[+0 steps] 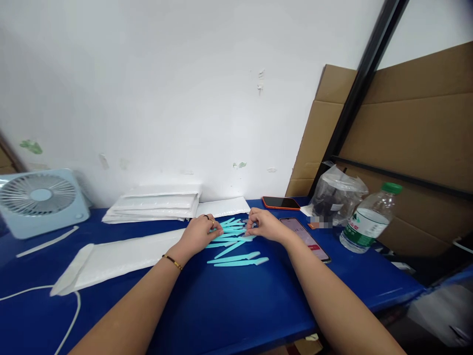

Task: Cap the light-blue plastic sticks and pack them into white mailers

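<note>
Several thin teal eyebrow razors (228,244) with pale ends lie in a loose pile on the blue table. At the pile's left side, my left hand (200,232) has its fingers closed on the handle end of a razor. Across from it, my right hand (265,225) pinches at the pale ends of the razors; its fingertips partly cover what they hold. Two separate razors (236,261) lie side by side nearer to me. Left of my left wrist rests a long white padded envelope (121,259), partly under the forearm.
A stack of white envelopes (151,204) stands by the wall, with another envelope (223,206) beside it. To the right are an orange-edged phone (281,202), a lit phone (305,239), a clear plastic bag (334,192) and a water bottle (367,222). A blue fan (44,202) is left.
</note>
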### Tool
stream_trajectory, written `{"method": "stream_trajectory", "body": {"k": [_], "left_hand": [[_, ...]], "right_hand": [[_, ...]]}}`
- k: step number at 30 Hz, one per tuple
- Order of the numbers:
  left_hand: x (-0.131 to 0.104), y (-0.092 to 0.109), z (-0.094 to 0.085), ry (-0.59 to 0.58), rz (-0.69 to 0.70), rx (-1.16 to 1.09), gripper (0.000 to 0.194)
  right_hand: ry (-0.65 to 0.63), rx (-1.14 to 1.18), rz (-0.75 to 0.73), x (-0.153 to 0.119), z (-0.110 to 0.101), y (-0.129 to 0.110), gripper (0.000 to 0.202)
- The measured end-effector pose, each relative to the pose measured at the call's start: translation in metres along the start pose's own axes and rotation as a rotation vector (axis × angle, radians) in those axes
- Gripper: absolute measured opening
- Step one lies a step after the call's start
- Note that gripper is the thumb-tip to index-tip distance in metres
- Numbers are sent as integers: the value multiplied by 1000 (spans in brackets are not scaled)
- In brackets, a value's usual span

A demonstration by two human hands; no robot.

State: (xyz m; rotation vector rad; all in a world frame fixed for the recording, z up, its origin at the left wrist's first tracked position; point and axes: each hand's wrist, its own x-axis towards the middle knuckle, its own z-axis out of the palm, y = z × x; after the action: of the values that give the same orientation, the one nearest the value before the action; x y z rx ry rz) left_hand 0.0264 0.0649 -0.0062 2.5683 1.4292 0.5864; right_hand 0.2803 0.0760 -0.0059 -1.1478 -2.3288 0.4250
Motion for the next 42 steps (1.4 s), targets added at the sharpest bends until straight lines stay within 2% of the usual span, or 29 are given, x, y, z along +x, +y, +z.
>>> {"method": "stream_trajectory", "body": {"k": [7,9,11,15,18,20,24,26,29,32,36,38,42], "left_hand": [[2,-11,-3,34,-120,74,28],[0,-12,-5,37,-123,67,30],[-2,-10,-6,9,-93,55,33],[-3,-3,-4,-107,-36,15,27],[-2,-2,-2,-126,-36,-1,22],[-1,-5,-2,-94,-62,19,21],[0,-12,-8,-8,-155,67,25],[-2,-14,-11,-4,-169,53,30],[-5,-13,-12,-121,-117,22,35],[-7,-8,-9,-218,-63,-5,32],[-4,1,-5,-155,1,39,28],[-2,1,-5,-104,1,71,26],[1,-1,-9,-29,-109,88,28]], "right_hand": [[136,-32,56,5,1,11,17],[141,-8,73,3,-1,10,21],[84,25,67,1,-2,5,23],[-129,63,28,-3,2,-4,23],[-193,74,15,-2,6,-4,19],[-155,67,16,0,5,0,18],[6,9,79,0,-3,9,18],[57,1,104,-1,-6,10,20],[53,36,89,-1,-4,4,20],[-41,77,23,-1,3,-9,21],[-160,77,-52,2,12,-19,20],[-137,79,-51,3,11,-16,16],[-6,32,49,1,-2,-4,16]]}}
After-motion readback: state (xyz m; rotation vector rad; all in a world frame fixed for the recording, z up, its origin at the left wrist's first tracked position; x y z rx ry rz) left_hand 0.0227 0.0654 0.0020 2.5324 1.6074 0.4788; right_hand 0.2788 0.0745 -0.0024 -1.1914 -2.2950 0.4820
